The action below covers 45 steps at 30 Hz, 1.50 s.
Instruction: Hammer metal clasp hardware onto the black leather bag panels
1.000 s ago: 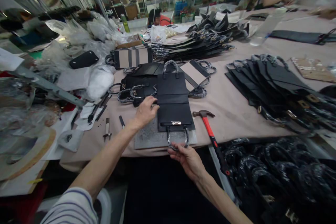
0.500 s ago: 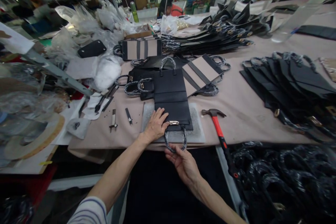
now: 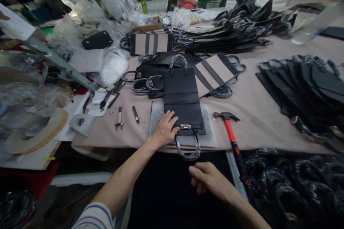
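Observation:
A flat black bag [image 3: 182,100] lies unfolded on a grey pad [image 3: 209,128] at the table's front edge. Its wrapped handle [image 3: 188,148] hangs over the edge, and a gold clasp [image 3: 185,126] sits near its lower end. My left hand [image 3: 165,128] lies flat on the bag's lower left corner beside the clasp, fingers spread. My right hand [image 3: 208,179] hovers below the table edge, under the handle and apart from it, fingers loosely curled and holding nothing.
A red-handled hammer [image 3: 232,139] lies right of the pad. Small tools [image 3: 119,118] lie to the left. Stacks of black bags [image 3: 303,86] fill the right side and the back [image 3: 228,35]. Beige-striped bags [image 3: 212,73] lie behind. Plastic wrapping [image 3: 113,66] clutters the left.
My right hand has let go of the handle and dropped below the table edge. My left hand moved from the bag's left side down to its lower corner and stays there.

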Motion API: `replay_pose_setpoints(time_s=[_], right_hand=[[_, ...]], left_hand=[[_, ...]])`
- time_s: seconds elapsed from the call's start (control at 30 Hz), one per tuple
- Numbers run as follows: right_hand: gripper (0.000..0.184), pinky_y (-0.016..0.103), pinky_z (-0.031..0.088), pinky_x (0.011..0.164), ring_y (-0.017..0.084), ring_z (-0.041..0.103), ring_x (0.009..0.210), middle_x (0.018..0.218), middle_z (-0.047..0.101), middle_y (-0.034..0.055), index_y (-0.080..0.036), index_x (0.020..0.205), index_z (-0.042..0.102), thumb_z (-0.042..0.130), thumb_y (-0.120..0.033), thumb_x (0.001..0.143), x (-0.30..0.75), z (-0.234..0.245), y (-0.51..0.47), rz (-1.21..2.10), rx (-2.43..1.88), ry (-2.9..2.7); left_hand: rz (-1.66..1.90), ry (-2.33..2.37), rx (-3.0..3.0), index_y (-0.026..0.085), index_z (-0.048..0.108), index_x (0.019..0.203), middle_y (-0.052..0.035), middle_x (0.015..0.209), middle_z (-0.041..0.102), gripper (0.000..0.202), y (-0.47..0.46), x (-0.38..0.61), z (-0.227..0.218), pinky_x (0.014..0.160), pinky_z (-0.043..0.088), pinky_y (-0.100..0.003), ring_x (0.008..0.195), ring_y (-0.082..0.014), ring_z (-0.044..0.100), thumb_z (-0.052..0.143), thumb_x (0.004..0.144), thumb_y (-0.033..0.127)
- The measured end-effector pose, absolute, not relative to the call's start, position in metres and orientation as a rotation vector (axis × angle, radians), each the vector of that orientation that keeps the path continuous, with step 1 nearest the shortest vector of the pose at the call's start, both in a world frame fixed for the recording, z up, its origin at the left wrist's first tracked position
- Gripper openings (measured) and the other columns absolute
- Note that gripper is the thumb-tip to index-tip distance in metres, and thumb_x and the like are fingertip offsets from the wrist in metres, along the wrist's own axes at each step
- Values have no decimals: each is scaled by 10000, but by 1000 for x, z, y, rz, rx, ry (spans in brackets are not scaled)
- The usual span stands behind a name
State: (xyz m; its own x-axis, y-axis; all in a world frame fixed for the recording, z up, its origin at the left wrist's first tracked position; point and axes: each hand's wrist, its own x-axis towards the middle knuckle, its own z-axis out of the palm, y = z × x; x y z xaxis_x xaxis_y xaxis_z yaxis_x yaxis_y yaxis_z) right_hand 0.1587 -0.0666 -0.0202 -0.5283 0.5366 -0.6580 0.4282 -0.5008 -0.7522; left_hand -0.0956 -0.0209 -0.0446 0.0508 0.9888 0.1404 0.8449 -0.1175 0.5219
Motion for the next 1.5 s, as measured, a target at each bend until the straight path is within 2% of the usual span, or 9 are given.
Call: replay_pose_setpoints(time_s=[0.07, 0.17, 0.27, 0.47, 0.7, 0.97, 1.13, 1.33, 1.5], right_hand=[[355, 292, 467, 560, 175, 629, 570, 693, 699, 41, -211, 801, 718, 657, -550, 886, 159, -5, -47, 1731, -1466, -1860], [272, 393, 527, 861, 257, 682, 913, 1006, 744, 78, -253, 1037, 745, 657, -456, 880, 144, 2, -6, 999, -1310, -1952], [422, 514, 405, 1117, 344, 557, 1277, 1359, 635, 133, -234, 1228, 699, 675, -422, 851, 125, -18, 29, 756, -1129, -2107], [542, 637, 277, 1166, 404, 395, 1436, 1528, 502, 159, -217, 1418, 575, 512, -490, 954, 117, -76, 43, 383, -1091, -2418], [543, 592, 316, 1156, 382, 419, 1421, 1508, 513, 168, -191, 1406, 570, 468, -503, 974, 119, -78, 43, 235, -1065, -2453], [499, 587, 372, 1125, 375, 441, 1405, 1478, 538, 160, -197, 1397, 579, 511, -461, 979, 117, -70, 43, 186, -1072, -2472], [485, 565, 365, 1134, 357, 432, 1414, 1506, 517, 144, -197, 1390, 580, 523, -451, 980, 116, -63, 41, 178, -1110, -2489], [498, 562, 337, 1160, 355, 405, 1434, 1517, 506, 142, -184, 1392, 571, 535, -450, 973, 116, -59, 40, 224, -1136, -2494], [500, 560, 330, 1166, 353, 412, 1428, 1512, 507, 147, -181, 1392, 572, 539, -448, 970, 116, -59, 40, 245, -1139, -2480]], left_hand=[[718, 1852, 2017, 113, 600, 1371, -210, 1573, 464, 473, -22, -96, -44, 1272, 293, -571, 1533, -350, 341, 660, 920, 242], [763, 1843, 1992, 121, 603, 1366, -211, 1569, 468, 477, -22, -96, -45, 1271, 290, -583, 1532, -354, 344, 676, 908, 233], [776, 1828, 1978, 137, 602, 1370, -200, 1571, 470, 480, -23, -95, -45, 1272, 284, -590, 1537, -354, 333, 686, 907, 233], [858, 1804, 1945, 162, 673, 1273, -165, 1494, 562, 371, -31, -105, -41, 1239, 382, -499, 1474, -312, 447, 689, 918, 269], [794, 2553, 1325, 169, 760, 978, -144, 1028, 766, 192, -49, -194, -15, 934, 546, -379, 1006, -273, 717, 597, 949, 266], [23, 2772, 962, 145, 744, 996, -218, 1094, 766, 370, -44, -279, 6, 874, 530, -400, 1095, -366, 713, 650, 863, 477], [-155, 2696, 876, 147, 719, 837, -210, 905, 776, 343, -50, -306, 3, 777, 562, -404, 978, -395, 743, 728, 758, 481], [219, 2543, 573, 153, 625, 641, -54, 472, 602, 239, -48, -314, -7, 417, 482, -299, 455, -251, 627, 829, 620, 275], [648, 2326, 478, 143, 609, 677, -15, 538, 615, 259, -57, -309, -5, 448, 530, -257, 473, -162, 605, 838, 626, 253]])
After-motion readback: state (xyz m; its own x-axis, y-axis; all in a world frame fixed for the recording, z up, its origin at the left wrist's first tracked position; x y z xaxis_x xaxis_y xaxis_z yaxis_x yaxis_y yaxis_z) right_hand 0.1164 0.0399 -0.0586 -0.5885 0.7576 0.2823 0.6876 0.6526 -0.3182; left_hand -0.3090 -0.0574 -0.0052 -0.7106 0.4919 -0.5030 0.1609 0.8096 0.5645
